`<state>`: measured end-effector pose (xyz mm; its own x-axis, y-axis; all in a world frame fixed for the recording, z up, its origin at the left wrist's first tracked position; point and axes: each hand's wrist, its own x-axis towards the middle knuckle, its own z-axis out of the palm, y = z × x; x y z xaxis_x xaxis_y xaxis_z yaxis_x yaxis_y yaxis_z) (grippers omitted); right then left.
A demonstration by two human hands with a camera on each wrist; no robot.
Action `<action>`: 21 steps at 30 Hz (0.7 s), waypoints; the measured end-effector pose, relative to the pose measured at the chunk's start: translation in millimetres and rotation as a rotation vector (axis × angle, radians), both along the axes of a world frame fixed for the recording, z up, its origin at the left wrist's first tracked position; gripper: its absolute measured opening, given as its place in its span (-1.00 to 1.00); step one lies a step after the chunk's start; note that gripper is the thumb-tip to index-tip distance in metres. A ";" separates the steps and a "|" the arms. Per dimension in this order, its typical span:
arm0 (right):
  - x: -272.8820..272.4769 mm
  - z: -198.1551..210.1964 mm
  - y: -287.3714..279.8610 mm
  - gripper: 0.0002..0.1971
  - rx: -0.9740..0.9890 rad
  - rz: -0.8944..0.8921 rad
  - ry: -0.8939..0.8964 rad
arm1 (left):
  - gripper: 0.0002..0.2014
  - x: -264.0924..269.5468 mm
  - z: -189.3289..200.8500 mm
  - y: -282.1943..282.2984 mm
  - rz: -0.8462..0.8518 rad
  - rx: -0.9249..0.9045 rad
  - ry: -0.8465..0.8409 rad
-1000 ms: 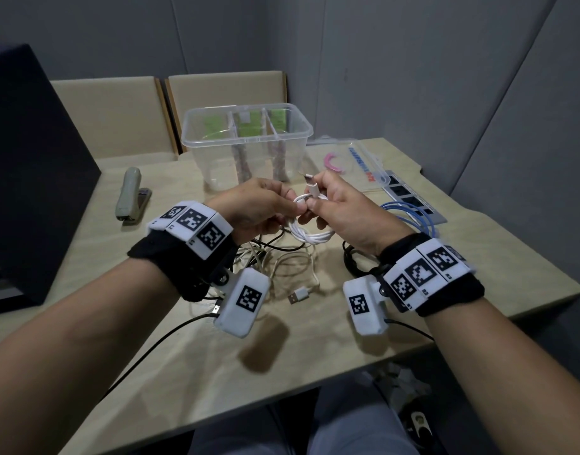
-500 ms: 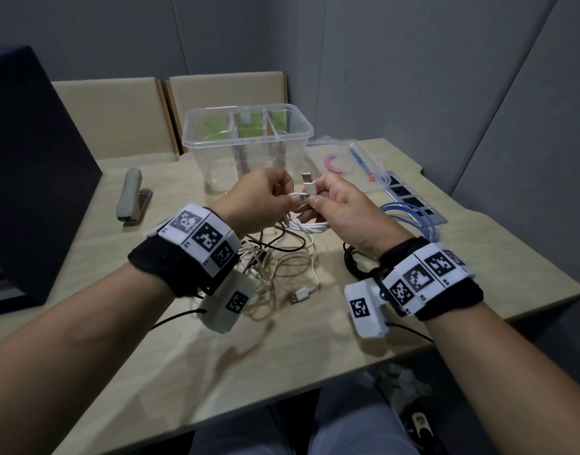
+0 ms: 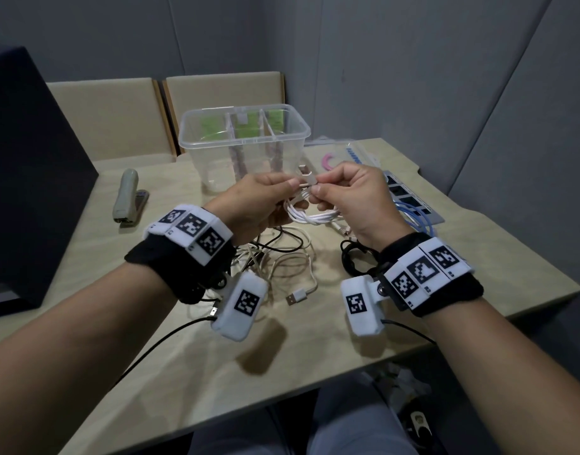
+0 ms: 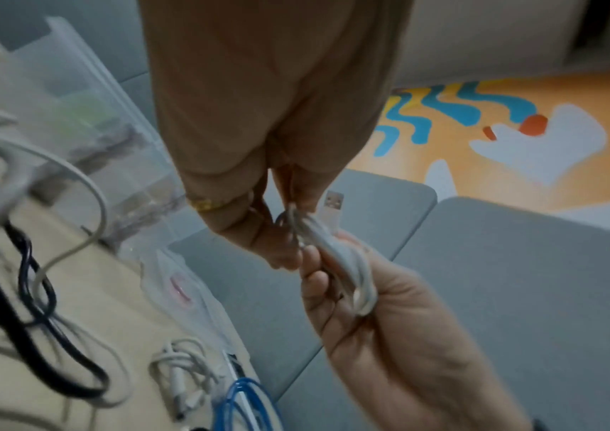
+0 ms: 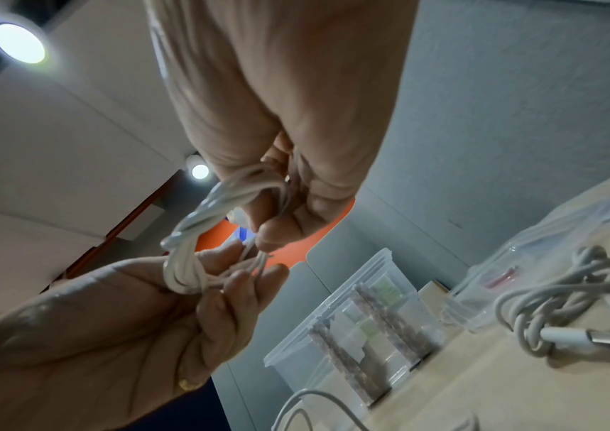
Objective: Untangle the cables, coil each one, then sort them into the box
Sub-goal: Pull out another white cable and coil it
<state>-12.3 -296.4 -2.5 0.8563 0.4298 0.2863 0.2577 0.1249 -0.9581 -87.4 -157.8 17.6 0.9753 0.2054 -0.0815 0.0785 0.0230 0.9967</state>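
Coil of thin white USB cable (image 3: 310,215) hangs between both hands above the tabletop (image 3: 216,349), long axis left-right. Left hand (image 3: 260,205) and right hand (image 3: 354,198) each pinch it. Clear plastic divided box (image 3: 246,152) sits directly beyond, about equally near both.

The place looks like a small office meeting booth: grey felt-like acoustic wall panels (image 3: 413,77) enclose a pale wooden table (image 3: 183,339), with two beige padded seat backs (image 3: 196,106) behind it. A grey desk stapler (image 3: 126,195) lies on the tabletop, beside a dark monitor-like slab (image 3: 29,178).
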 end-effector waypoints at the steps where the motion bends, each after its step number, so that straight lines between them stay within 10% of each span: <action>1: -0.1 0.7 -0.2 -0.85 0.018 -0.002 0.004 | -0.80 0.2 1.5 1.1 -0.020 -0.060 0.020; 9: 1.9 4.9 -7.4 -0.90 -0.121 0.102 -0.048 | -0.62 4.2 12.9 4.9 0.051 -0.218 0.107; 21: 3.0 12.5 -20.1 -0.95 -0.162 0.264 0.234 | -0.79 5.7 3.3 6.1 -0.012 0.071 0.084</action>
